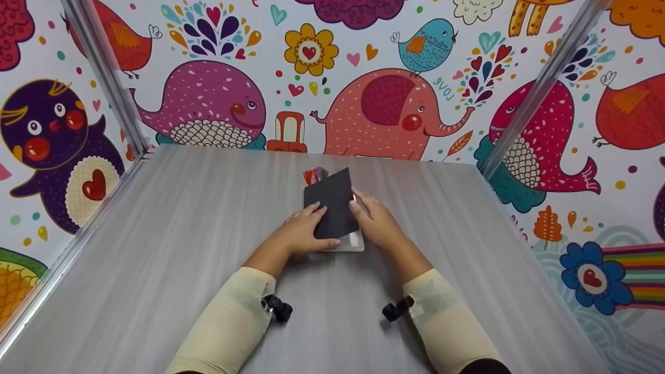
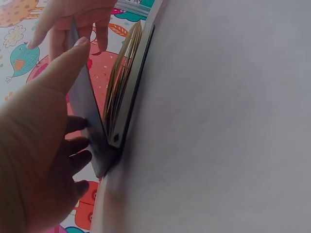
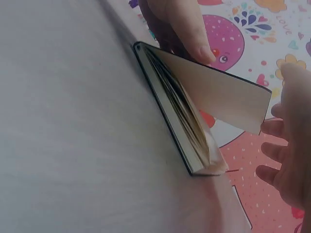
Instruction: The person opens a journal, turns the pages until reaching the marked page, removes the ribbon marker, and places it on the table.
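Note:
A notebook with a black cover [image 1: 332, 205] lies on the table, its cover raised at an angle. The cover's pale inner side [image 3: 221, 94] and the fanned pages [image 3: 182, 107] show in the right wrist view. My left hand [image 1: 304, 228] rests its fingers on the cover's outer face, its thumb along the near edge. Around the cover's free right edge is my right hand [image 1: 379, 218], fingertips right at the corner, with a gap between its thumb and the cover in the right wrist view. Small colourful strips [image 1: 315, 175] stick out beyond the notebook's far edge.
The grey table [image 1: 208, 208] has a streaked wood pattern. A wall with printed cartoon animals [image 1: 384, 114] stands behind it, and metal posts [image 1: 106, 78] rise at its far corners. Black wrist cameras [image 1: 279, 309] sit on both pale sleeves.

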Demonstrator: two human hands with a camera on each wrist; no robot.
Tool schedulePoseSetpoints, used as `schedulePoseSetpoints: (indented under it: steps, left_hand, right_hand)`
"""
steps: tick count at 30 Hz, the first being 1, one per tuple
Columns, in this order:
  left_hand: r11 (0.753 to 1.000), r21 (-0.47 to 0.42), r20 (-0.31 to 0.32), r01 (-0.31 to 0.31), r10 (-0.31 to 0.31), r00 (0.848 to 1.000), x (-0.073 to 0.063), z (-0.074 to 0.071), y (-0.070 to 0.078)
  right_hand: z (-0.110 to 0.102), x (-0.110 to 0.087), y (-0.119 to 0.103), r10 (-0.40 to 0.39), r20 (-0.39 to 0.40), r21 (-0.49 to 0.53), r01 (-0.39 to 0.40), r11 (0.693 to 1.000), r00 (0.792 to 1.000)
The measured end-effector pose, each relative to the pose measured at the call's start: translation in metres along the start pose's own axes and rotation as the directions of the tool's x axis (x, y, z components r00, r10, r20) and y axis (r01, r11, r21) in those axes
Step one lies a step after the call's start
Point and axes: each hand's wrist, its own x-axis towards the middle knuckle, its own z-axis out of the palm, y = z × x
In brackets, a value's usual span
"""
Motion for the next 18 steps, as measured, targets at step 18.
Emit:
schedulePoseSetpoints:
  steps: [18]
  left_hand:
    - [0.991, -0.005, -0.208, -0.137, 0.133, 0.969, 0.005, -0.004, 0.017]
  right_hand:
    - [0.002, -0.005, -0.019, -0.094, -0.019, 0.118, 0.096, 0.988, 0.995]
